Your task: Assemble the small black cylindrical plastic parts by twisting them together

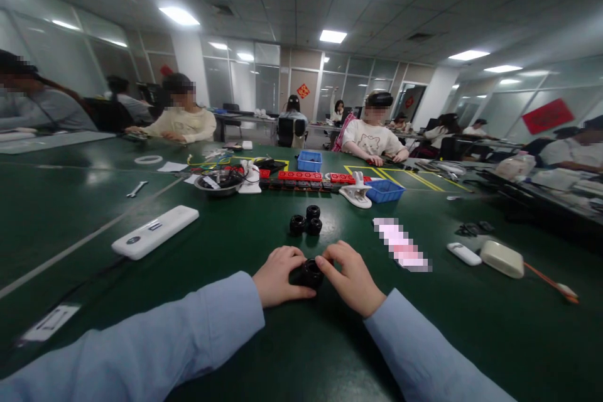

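Grasped in the person's left hand [277, 276], thumb on the near side and fingers curling over the far side, is a black hollow piece [312, 274]. The right hand [352, 277] has its thumb and fingertips at the piece's right rim; I can't tell whether they pinch or merely touch. Just beyond the piece, three similar black parts [298, 225] cluster on the green table [235, 226]. Left fingers cover its left side, and its dark interior is hard to make out. Both blue sleeves [188, 326] run out of view.

Dimly lit by ceiling panels [333, 36]; faint glare reflected on tabletop [494, 320]; frame edges stretched and blurred, some patches pixelated.
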